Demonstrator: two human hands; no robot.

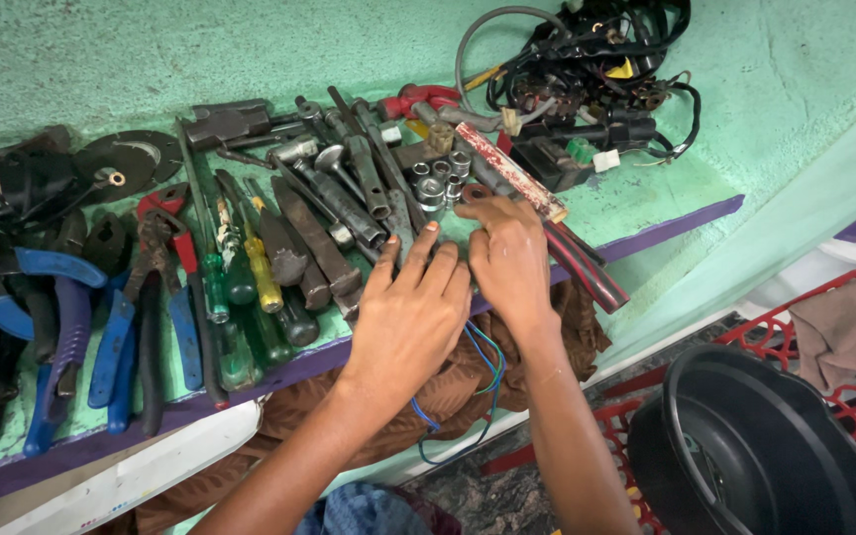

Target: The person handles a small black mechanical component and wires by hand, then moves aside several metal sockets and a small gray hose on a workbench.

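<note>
Two bare hands lie side by side on a green shelf [646, 188] crowded with tools. The left hand [410, 315] rests palm down, fingers spread flat and gripping nothing, its fingertips [431, 230] touching the dark metal rods [349, 203] just beyond them. The right hand [509, 253] lies just beside it, fingers bent down onto the shelf; whether it pinches anything beneath cannot be told. A cluster of small shiny sockets [440, 180] sits just past the right hand's fingertips, and a red-stained wooden handle [512, 170] runs along its outer side. Yellow and green screwdrivers [250, 277] lie near the left hand's outer side, with blue-handled pliers [61, 317] farther out. Blue wires [482, 357] hang below both wrists.
</note>
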